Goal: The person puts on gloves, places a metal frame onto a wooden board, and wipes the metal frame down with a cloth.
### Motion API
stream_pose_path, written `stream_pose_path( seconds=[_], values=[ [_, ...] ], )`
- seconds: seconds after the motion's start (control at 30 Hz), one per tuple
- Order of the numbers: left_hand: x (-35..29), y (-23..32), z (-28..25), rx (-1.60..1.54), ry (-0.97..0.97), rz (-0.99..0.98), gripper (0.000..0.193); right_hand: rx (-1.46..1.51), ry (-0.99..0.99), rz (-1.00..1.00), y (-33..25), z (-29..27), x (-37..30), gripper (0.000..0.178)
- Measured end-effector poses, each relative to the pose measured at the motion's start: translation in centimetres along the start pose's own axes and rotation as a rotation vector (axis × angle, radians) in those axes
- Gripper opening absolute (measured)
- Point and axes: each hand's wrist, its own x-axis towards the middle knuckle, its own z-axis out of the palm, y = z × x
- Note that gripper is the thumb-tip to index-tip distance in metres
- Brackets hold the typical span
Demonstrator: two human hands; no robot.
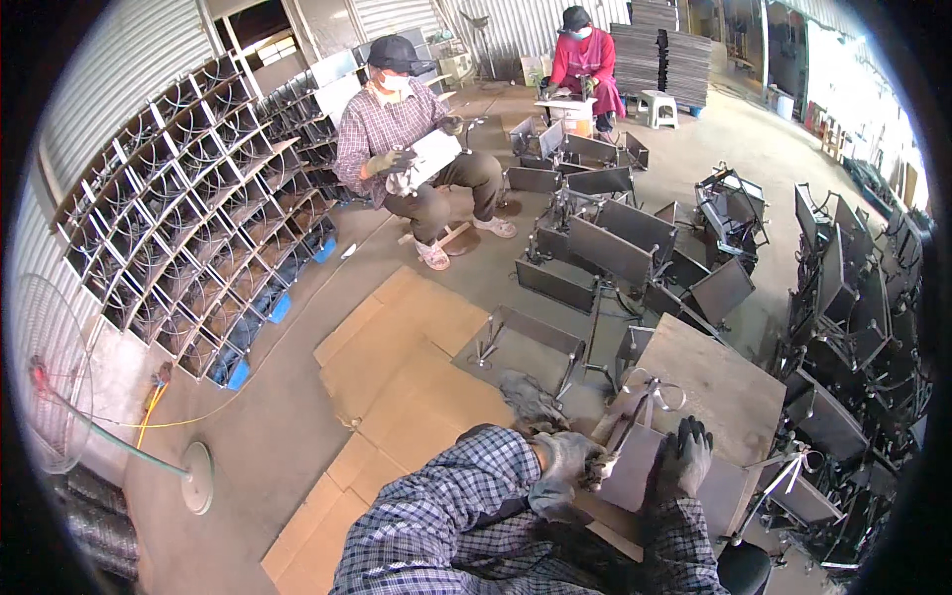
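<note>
My left hand (pixel 567 462), in a grey glove, is closed at the left side of a metal piece, by a small fitting at its edge. What its fingers hold is mostly hidden. The metal piece (pixel 632 466) has a flat grey panel, and a thin rod with a ring (pixel 654 397) rises at its far end. It lies on a wooden board (pixel 712 385). Over the right edge of the panel is my right hand (pixel 687 458), also gloved, with its fingers stretched out away from me. A dark grey cloth (pixel 531 397) lies just beyond my left hand.
Flattened cardboard (pixel 397 367) covers floor to the left. Metal frames (pixel 615 243) are piled ahead, with more stacked (pixel 843 288) at right. A co-worker (pixel 397 149) sits holding a pale piece; another person (pixel 585 64) works farther back. A fan (pixel 59 377) stands at far left.
</note>
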Motion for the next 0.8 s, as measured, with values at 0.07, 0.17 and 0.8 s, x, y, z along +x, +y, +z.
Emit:
stream_pose_path(
  seconds=[0.07,0.17,0.8],
  values=[
    [3.7,-6.9,-0.1,-0.791,-0.371,0.208,0.018,0.083,0.084,-0.07,-0.5,0.4,0.0,0.033],
    [1.6,-2.6,-0.4,-0.181,-0.158,0.184,0.019,0.238,0.185,-0.075,0.6,0.6,-0.3,0.027],
    [0.3,-0.1,-0.8,0.675,0.173,0.238,0.037,0.368,0.052,-0.093,0.5,0.2,-0.5,0.021]
  ],
)
